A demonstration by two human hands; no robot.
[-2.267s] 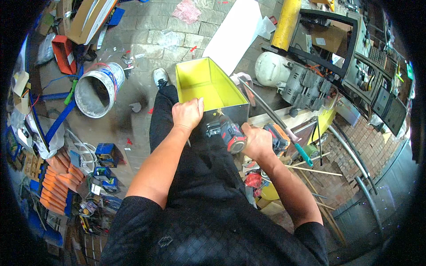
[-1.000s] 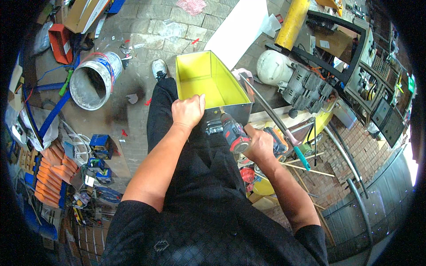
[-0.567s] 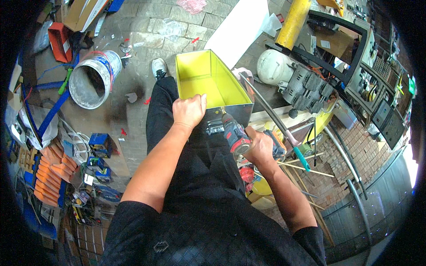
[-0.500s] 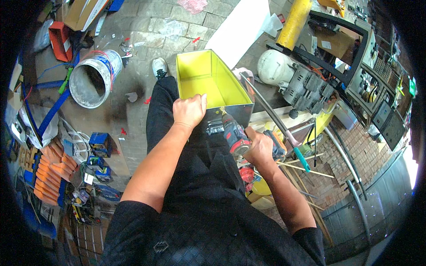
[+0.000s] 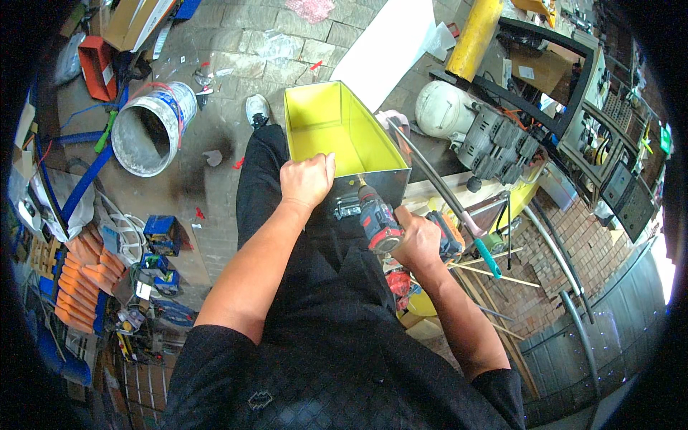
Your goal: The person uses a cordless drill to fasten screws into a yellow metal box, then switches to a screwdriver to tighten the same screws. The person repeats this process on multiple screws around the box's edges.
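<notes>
A deep open box, yellow inside and dark outside, rests at my lap with its open side up. My left hand is closed over its near rim, the thumb lying along the edge. In my right hand is a cordless drill, grey and red, with its battery behind the grip. The drill points away from me, and its bit meets the box's near wall just under the rim. Left of the chuck, a metal latch is fixed on that wall. My right fingers are partly hidden by the drill.
To the left lies a large bucket on its side, near orange roof-like pieces. On the right are an air compressor, a pole with a teal grip and a yellow cylinder. A white sheet lies beyond the box.
The drill and my right hand have shifted very slightly. My left hand stays on the box rim, and the box stays in place.
</notes>
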